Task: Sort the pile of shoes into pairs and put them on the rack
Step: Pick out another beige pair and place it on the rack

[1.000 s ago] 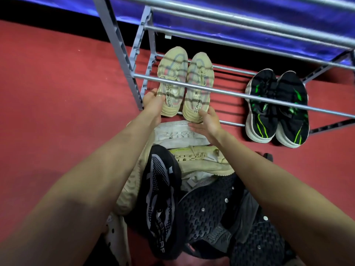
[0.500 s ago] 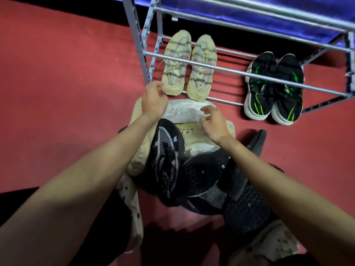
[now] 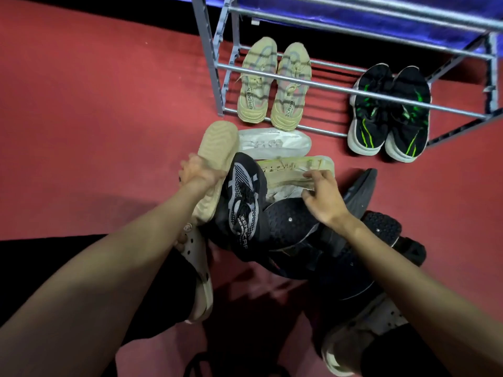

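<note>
Both hands have drawn back from the beige pair (image 3: 273, 84) on the rack (image 3: 321, 87) and now work in the pile of shoes (image 3: 272, 213) on the red floor (image 3: 81, 118) in front of it. At the pile's left edge the left hand (image 3: 200, 171) is closed around a tan shoe (image 3: 215, 156) that lies sole-up, its ridged sole facing the camera and its toe pointing toward the rack. On the far side of the pile the right hand (image 3: 324, 198) rests with fingers spread and loosely curled, gripping nothing, its fingertips touching a yellowed white shoe (image 3: 296, 167) that lies on its side. Between the two hands sits a black shoe with grey mesh (image 3: 243, 202) and white lettering, upright and tilted. Beyond it lies one more white shoe (image 3: 275, 144), sole-up, just in front of the rack. Under the right wrist are several black studded soles (image 3: 294, 221), too tangled to count. Two pairs stand on the rack's lowest bars: the beige pair at the left end, toes pointing away, and a black pair with green streaks (image 3: 389, 115) and white soles at the right end
</note>
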The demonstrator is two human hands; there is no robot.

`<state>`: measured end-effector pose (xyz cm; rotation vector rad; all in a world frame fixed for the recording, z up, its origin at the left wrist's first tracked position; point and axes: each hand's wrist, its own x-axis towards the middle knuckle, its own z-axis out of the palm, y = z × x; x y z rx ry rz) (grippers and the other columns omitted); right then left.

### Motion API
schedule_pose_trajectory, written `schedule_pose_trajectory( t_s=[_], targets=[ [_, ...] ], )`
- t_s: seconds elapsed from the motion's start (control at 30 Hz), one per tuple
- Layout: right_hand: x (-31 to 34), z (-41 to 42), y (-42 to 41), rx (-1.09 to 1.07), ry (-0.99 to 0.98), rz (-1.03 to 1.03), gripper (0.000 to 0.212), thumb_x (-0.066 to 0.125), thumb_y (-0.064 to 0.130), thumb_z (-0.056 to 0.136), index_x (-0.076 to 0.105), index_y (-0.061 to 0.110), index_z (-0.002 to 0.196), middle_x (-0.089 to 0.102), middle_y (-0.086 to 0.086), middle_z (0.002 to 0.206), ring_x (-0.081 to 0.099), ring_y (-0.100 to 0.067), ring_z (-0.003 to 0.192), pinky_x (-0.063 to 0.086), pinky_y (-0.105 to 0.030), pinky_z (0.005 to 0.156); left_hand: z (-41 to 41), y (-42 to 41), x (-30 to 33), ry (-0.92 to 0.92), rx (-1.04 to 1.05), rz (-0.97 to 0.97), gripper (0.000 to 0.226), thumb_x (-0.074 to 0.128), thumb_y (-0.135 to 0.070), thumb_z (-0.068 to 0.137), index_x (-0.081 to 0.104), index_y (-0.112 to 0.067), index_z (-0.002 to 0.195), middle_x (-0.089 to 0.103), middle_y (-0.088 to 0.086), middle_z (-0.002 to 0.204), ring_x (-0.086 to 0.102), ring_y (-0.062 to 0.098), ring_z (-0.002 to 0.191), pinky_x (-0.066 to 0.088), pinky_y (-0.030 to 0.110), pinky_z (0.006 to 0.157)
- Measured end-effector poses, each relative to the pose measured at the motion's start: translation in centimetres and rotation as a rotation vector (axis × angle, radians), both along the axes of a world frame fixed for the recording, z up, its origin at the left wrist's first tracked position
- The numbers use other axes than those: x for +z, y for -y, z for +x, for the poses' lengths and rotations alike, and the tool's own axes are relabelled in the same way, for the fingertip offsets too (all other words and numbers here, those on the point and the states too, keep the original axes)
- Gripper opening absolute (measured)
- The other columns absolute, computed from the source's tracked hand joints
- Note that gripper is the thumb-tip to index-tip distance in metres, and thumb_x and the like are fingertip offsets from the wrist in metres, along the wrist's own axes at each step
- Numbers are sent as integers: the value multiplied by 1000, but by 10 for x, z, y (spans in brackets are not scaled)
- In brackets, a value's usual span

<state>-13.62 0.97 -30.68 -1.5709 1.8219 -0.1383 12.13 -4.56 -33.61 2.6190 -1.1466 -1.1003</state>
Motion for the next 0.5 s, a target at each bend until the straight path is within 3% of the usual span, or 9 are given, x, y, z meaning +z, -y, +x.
schedule_pose_trajectory(
  t_s=[0.1, 0.17, 0.27, 0.33, 0.43, 0.5],
  targets=[
    [7, -3, 1, 23, 29, -21, 46, 53, 7, 86, 48, 6, 132, 42, -16, 132, 48, -31, 120, 35, -32, 108, -4, 8, 26, 7, -21, -106, 91, 87, -37, 59, 39, -11, 132, 42, 15, 139, 40, 36, 131, 36, 49, 110],
    [14, 0, 4, 1, 84, -32, 42, 52, 7, 88, 49, 7, 130, 45, -16, 131, 53, -29, 114, 40, -33, 102, -12, 13, 47, -72, -62, -239, 89, 89, -31, 54, 43, -14, 128, 49, 9, 131, 48, 30, 122, 43, 41, 104],
    [30, 9, 7, -196, 314, 25, 29, 51, 11, 92, 56, 8, 120, 57, -15, 120, 59, -22, 101, 48, -37, 91, -30, 4, 87, -393, -148, -462, 79, 89, -22, 52, 44, -19, 117, 56, -5, 112, 56, 8, 102, 46, 15, 82],
    [44, 17, 4, -393, 544, 138, 16, 50, 20, 95, 56, 14, 108, 60, -10, 108, 61, -16, 88, 53, -34, 76, -44, -13, 110, -611, -177, -582, 76, 88, -20, 53, 43, -21, 115, 58, -10, 107, 57, -7, 94, 43, 4, 76],
    [56, 18, -5, -524, 752, 320, 31, 41, 40, 98, 51, 18, 116, 60, -3, 101, 61, -17, 85, 53, -30, 74, -64, -36, 132, -861, -112, -634, 75, 85, -15, 60, 42, -24, 120, 60, -5, 118, 60, 1, 109, 47, 13, 87],
    [58, 13, -8, -588, 872, 426, 40, 36, 50, 97, 54, 19, 114, 62, -4, 103, 63, -24, 88, 55, -33, 73, -75, -48, 139, -1047, -32, -610, 71, 81, -5, 65, 41, -25, 121, 59, -4, 123, 58, 11, 119, 50, 26, 96]
  ],
)
